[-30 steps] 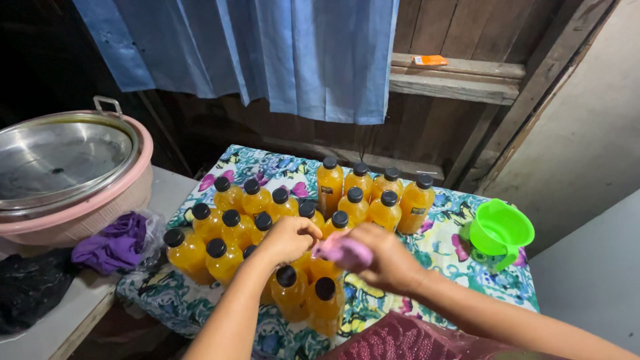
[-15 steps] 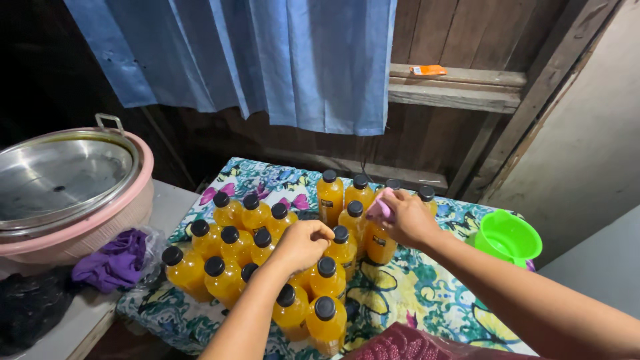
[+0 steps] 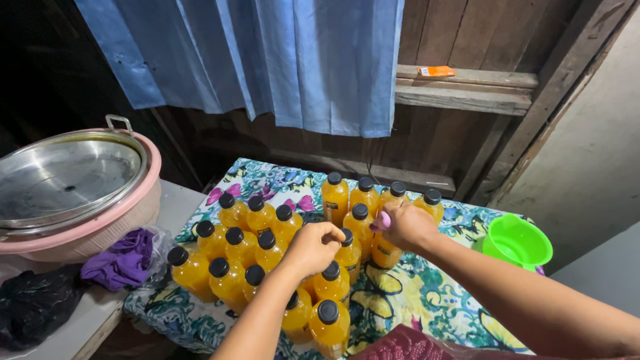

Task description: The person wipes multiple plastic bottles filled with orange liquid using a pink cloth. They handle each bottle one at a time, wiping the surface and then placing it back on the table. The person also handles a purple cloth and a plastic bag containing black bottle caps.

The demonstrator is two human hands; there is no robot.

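Here, the left hand (image 3: 313, 247) curls loosely above the bottles (image 3: 267, 248) mid-table; the right hand (image 3: 408, 227) is clamped on a pink cloth (image 3: 383, 220).

The bottles (image 3: 267, 250) before me are yellow-orange with black caps. My right hand (image 3: 408, 227) holds something pink (image 3: 385, 220). The worktop's cloth (image 3: 427, 300) is patterned with butterflies in white, teal, yellow and pink. A bright green funnel (image 3: 517, 241), a blue curtain (image 3: 280, 60), a purple rag (image 3: 120, 260).
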